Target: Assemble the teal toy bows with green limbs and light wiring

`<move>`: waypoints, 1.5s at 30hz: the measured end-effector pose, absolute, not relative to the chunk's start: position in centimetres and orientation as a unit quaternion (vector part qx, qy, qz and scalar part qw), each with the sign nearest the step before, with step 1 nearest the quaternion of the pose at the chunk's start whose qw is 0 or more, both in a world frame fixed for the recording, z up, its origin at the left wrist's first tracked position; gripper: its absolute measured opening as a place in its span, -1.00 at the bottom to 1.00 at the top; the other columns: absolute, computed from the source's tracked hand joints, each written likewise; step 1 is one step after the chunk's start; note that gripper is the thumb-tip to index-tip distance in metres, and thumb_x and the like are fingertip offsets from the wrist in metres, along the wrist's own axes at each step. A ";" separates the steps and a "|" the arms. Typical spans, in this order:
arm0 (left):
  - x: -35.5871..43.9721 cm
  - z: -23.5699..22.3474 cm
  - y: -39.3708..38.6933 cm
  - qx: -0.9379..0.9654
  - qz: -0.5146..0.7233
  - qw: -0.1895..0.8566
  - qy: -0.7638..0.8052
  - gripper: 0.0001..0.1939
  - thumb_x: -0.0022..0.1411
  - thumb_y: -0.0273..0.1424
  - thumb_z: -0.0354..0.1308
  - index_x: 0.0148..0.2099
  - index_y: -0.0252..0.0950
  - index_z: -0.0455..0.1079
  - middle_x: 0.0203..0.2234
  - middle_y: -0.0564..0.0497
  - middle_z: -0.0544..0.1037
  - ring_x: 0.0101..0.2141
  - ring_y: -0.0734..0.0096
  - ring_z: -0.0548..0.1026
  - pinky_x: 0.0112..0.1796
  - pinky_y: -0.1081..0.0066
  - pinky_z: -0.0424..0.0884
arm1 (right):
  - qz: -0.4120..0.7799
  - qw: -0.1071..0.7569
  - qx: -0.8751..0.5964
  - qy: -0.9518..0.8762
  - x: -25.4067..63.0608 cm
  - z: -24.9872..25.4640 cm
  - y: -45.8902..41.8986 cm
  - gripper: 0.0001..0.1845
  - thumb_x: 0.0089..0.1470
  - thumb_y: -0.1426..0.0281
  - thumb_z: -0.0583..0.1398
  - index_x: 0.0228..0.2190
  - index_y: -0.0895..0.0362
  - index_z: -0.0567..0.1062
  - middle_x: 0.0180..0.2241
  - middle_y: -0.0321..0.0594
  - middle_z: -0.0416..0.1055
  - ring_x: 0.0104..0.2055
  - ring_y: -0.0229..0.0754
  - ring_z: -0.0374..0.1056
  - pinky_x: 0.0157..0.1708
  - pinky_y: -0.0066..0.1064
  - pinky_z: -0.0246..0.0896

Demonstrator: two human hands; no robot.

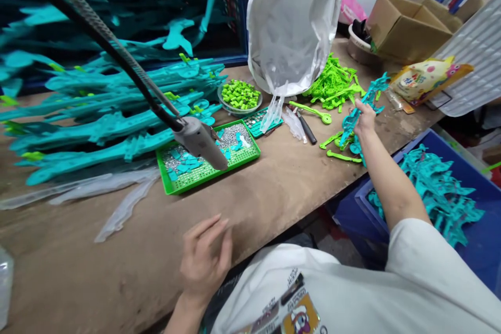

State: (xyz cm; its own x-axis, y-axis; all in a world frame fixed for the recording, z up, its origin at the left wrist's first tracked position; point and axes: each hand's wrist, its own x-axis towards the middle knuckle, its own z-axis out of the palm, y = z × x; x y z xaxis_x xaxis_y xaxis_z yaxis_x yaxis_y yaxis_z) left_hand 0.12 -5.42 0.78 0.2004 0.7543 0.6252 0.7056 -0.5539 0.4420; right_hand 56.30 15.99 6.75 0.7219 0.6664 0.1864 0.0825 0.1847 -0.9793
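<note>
My right hand [365, 119] is closed around several teal plastic parts [373, 95], raised over the right side of the workbench. Below it lie a few lime-green plastic parts [337, 141]. Close to the bench's front edge, my left hand [206, 255] hangs with its fingers apart and nothing in them. A grey electric screwdriver [201, 142] hangs above a green tray [211, 179] that holds small screws and teal pieces. Long teal plastic parts [117, 99] with lime-green bits are stacked at the left.
A bowl of lime-green pieces [239, 95] stands behind the tray. Lime-green parts [336, 83] are heaped farther back. A black-handled tool [307, 128] lies mid-bench. Below the right edge, a blue bin [354, 214] holds teal parts. A cardboard box [407, 31] stands at the back right.
</note>
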 end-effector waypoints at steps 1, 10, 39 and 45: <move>1.3 1.6 -4.9 0.782 0.424 0.039 0.456 -0.51 0.18 -0.56 0.34 0.13 -0.14 0.41 -0.01 -0.12 0.57 -0.04 0.14 0.59 -0.03 0.10 0.59 | 0.201 0.720 -0.590 -0.305 55.8 6.7 15.8 -0.45 -0.19 0.07 0.43 -0.44 0.01 0.21 -0.53 -0.50 0.17 -0.46 -0.29 0.26 -0.34 -0.35 0.33; 13.5 5.4 1.0 0.702 0.450 0.363 0.416 -0.46 0.39 -0.31 0.20 0.35 -0.20 0.19 0.21 -0.24 0.45 0.19 0.17 0.48 0.13 0.10 0.52 | 0.280 0.671 -0.586 -0.357 43.9 6.4 12.4 -0.35 -0.28 0.08 0.53 -0.36 -0.01 0.24 -0.50 -0.50 0.24 -0.45 -0.27 0.30 -0.40 -0.37 0.37; 18.6 1.0 5.5 0.478 0.471 0.604 0.431 -0.58 0.16 -0.22 0.35 0.00 -0.33 0.49 -0.25 0.00 0.62 -0.34 0.47 0.53 -0.23 0.47 0.47 | -0.077 0.333 -0.730 -0.592 49.4 4.6 13.7 -0.79 0.19 0.43 0.11 -0.20 0.12 0.53 -0.12 0.04 0.49 0.01 0.07 0.40 0.06 -0.08 0.32; 20.6 0.3 6.1 0.472 0.470 0.616 0.421 -0.57 0.16 -0.22 0.33 0.03 -0.32 0.45 -0.30 0.04 0.59 -0.42 0.53 0.47 -0.31 0.50 0.44 | -0.133 0.247 -0.697 -0.660 51.8 5.7 13.3 -0.69 0.26 0.40 0.09 -0.16 0.14 0.64 -0.15 0.05 0.58 -0.06 0.10 0.44 0.01 -0.08 0.33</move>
